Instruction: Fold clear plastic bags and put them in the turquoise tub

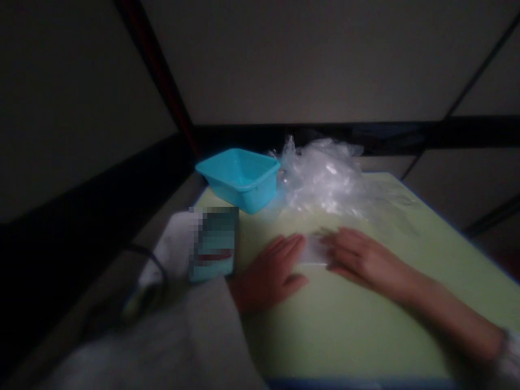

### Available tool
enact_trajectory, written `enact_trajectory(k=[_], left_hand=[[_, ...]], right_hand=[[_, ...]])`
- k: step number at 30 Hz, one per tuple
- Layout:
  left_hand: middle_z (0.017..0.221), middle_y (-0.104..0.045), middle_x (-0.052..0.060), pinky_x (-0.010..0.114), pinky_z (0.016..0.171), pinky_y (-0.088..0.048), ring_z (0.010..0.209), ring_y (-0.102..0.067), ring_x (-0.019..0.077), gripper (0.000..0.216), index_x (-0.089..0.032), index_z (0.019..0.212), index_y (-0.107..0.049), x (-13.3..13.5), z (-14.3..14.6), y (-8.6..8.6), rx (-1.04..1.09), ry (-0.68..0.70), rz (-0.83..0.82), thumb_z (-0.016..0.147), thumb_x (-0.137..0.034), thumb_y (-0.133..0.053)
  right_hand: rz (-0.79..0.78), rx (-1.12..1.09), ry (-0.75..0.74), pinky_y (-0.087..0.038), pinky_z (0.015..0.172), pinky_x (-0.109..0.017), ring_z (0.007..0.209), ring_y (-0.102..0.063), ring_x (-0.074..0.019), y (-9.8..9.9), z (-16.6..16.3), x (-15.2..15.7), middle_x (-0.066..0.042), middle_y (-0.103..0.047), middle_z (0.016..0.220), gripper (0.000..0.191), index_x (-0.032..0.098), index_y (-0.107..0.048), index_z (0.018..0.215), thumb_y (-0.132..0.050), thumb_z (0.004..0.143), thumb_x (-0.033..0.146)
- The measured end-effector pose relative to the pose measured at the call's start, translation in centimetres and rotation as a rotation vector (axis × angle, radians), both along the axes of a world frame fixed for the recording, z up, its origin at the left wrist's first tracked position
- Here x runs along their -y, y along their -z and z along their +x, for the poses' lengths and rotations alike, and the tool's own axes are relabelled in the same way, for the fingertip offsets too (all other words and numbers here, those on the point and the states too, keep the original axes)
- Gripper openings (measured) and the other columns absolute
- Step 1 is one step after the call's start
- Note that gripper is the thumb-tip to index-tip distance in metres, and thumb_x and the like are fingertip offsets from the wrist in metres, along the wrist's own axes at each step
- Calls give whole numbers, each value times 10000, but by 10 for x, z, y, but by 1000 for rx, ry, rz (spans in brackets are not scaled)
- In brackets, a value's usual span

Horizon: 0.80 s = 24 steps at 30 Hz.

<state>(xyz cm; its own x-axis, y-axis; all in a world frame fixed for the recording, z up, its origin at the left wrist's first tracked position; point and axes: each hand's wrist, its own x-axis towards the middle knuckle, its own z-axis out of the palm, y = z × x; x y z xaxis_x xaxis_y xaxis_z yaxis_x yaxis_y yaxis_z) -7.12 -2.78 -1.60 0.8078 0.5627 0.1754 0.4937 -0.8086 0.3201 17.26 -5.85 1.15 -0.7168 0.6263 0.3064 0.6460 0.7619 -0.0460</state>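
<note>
My left hand [271, 271] lies flat on the pale green mat [345, 325], fingers stretched out toward the right. My right hand [361, 257] lies flat facing it, fingers pointing left. Between and under the fingertips of both hands is a small clear plastic piece [313, 252], pressed flat on the mat. The picture is dim and slightly blurred.
A turquoise plastic tub [242, 179] stands at the mat's far left corner. A heap of clear plastic bags [325, 179] lies beside it at the back. A teal box [213, 244] and white cloth [170, 249] sit at the left edge.
</note>
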Motion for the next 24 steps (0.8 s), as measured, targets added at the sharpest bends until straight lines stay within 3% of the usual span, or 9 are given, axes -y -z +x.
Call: enact_trajectory(k=[4, 11, 14, 18, 21, 24], left_hand=[[1448, -367, 175, 456, 1128, -238, 1364, -307, 263, 653, -112, 1415, -246, 0, 0, 1, 16, -1, 7, 868, -341, -522], [1436, -387, 160, 460, 1113, -268, 1340, -341, 269, 622, -140, 1394, -285, 1, 2, 0, 72, -21, -26, 850, -303, -539], [1371, -468, 136, 442, 1084, -313, 1275, -421, 255, 552, -155, 1337, -372, 1, 4, 0, 177, -74, -76, 824, -239, -557], [1124, -621, 96, 399, 939, -437, 1066, -562, 238, 319, -160, 1103, -549, 2, 8, -1, 350, -215, -215, 790, -212, -577], [855, -659, 49, 298, 704, -494, 805, -621, 186, 117, -151, 878, -579, 1, 11, 0, 466, -267, -468, 810, -241, -547], [744, -660, 38, 218, 567, -459, 678, -625, 140, 115, -140, 786, -568, 0, 13, 4, 568, -225, -716, 820, -241, -527]], right_hand=[[97, 44, -40, -472, 901, -415, 963, -591, -215, 3, 0, -3, -75, -657, 984, 217, 175, -671, 847, -470, 926, 197], [121, 38, -26, -471, 854, -415, 918, -591, -227, 10, -4, -3, -89, -661, 939, 214, 160, -658, 850, -453, 910, 154], [-36, -153, 9, -477, 841, -392, 915, -603, -216, 6, -5, 1, -98, -663, 960, 193, 158, -623, 897, -431, 906, 176], [-360, -599, 199, -470, 575, -260, 662, -596, -150, -1, -7, 4, -27, -630, 736, 168, 181, -560, 833, -436, 908, 267], [-572, -913, 252, -382, 450, -218, 515, -516, -115, 0, -9, 0, 20, -544, 584, 194, 197, -509, 725, -512, 855, 340], [-785, -1103, 255, -377, 447, -215, 487, -500, -105, 8, -10, -4, 33, -539, 559, 198, 196, -527, 736, -585, 801, 374]])
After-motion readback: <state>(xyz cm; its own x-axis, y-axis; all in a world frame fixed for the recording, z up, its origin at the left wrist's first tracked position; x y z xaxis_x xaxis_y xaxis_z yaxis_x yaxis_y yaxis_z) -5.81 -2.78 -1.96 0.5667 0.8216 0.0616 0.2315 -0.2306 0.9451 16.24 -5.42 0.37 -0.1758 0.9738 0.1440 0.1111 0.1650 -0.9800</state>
